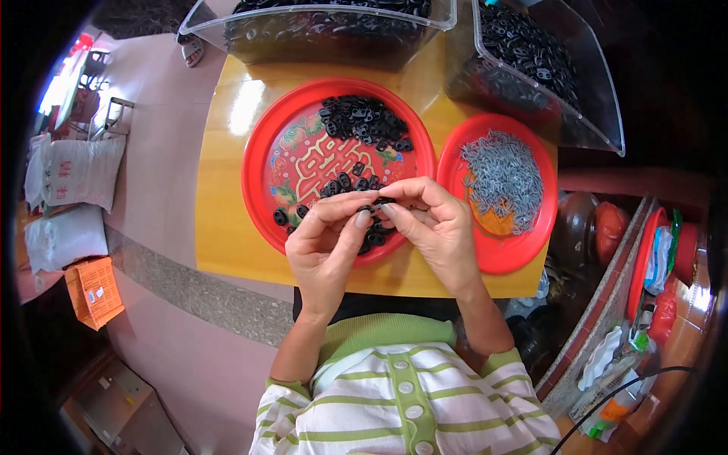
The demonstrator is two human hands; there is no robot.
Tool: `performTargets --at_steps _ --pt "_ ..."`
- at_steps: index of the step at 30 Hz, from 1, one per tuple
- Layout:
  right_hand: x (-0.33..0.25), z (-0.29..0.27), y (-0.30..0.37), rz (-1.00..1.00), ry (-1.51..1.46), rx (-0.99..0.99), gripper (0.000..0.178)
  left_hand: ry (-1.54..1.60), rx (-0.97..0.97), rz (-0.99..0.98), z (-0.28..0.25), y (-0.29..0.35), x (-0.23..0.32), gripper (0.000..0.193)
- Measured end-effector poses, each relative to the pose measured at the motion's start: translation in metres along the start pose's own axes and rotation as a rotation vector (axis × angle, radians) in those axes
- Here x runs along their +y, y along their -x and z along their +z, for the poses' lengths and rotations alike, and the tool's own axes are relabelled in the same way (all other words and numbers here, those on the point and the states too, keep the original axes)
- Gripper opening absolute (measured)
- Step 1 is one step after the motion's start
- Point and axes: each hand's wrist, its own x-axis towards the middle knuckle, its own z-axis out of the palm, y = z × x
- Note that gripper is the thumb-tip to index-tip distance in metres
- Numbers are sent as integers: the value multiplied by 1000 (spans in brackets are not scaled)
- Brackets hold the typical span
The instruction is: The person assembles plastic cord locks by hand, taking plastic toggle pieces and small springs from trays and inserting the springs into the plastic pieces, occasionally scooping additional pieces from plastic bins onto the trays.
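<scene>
While the left hand [322, 246] and right hand [438, 227] meet at the frame's centre, their thumbs and fingertips pinch a small black piece [366, 210] above the lower part of a large red tray [255, 171]; exact contacts are partly hidden. Black parts [362, 121] lie heaped higher in that tray. Right of centre, a smaller red tray [504, 261] on the counter [220, 235] carries slender grey pieces [504, 178].
</scene>
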Motion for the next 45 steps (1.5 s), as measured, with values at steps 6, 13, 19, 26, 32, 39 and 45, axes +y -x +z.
performTargets --at_steps 6,13,19,26,32,39,45 --pt "0 2 0 -33 -144 46 32 21 -10 -40 2 5 0 17" --pt "1 -6 5 -19 -161 127 22 112 -42 -150 10 7 0 18" --pt "2 -4 7 57 -224 90 25 160 48 -225 1 2 5 9" --pt "1 -11 9 98 -208 23 27 168 31 -313 -4 1 3 7" --pt "0 -10 9 115 -193 -8 27 117 -21 -321 -3 3 4 7" --pt "3 -8 9 108 -184 21 25 42 -27 -308 -3 1 1 9" --pt "5 -9 9 116 -172 5 26 63 -18 -351 -4 2 -1 10"
